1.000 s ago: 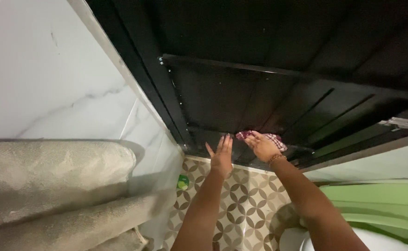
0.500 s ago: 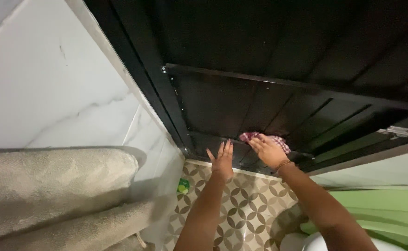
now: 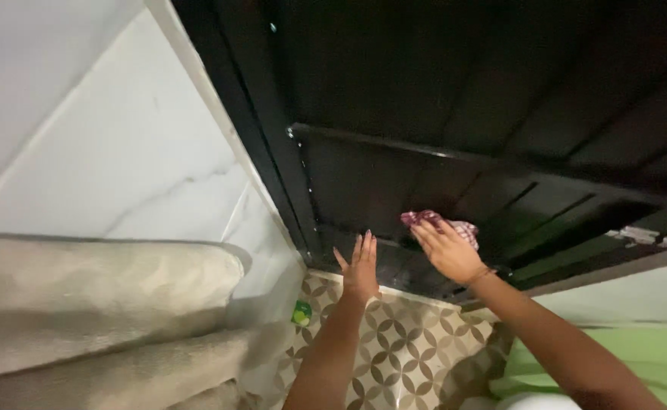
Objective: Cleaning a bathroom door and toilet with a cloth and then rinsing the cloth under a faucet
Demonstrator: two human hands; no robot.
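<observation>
A black panelled door (image 3: 440, 114) fills the upper right of the head view. My right hand (image 3: 449, 250) presses a red-and-white checked cloth (image 3: 440, 223) flat against the door's lower part. My left hand (image 3: 360, 268) rests beside it, fingers spread and palm against the door's bottom rail, holding nothing. Both forearms reach up from the lower edge of the view.
White marble-look wall tiles (image 3: 136, 152) run down the left of the door frame. A beige rolled carpet or mat (image 3: 90, 304) lies at lower left. The patterned floor tiles (image 3: 402, 349) carry a small green object (image 3: 301, 313). Green fabric (image 3: 637, 357) sits at lower right.
My right hand has slid the cloth slightly up and to the right on the door. The view has tilted a little; my left hand stays spread on the bottom rail.
</observation>
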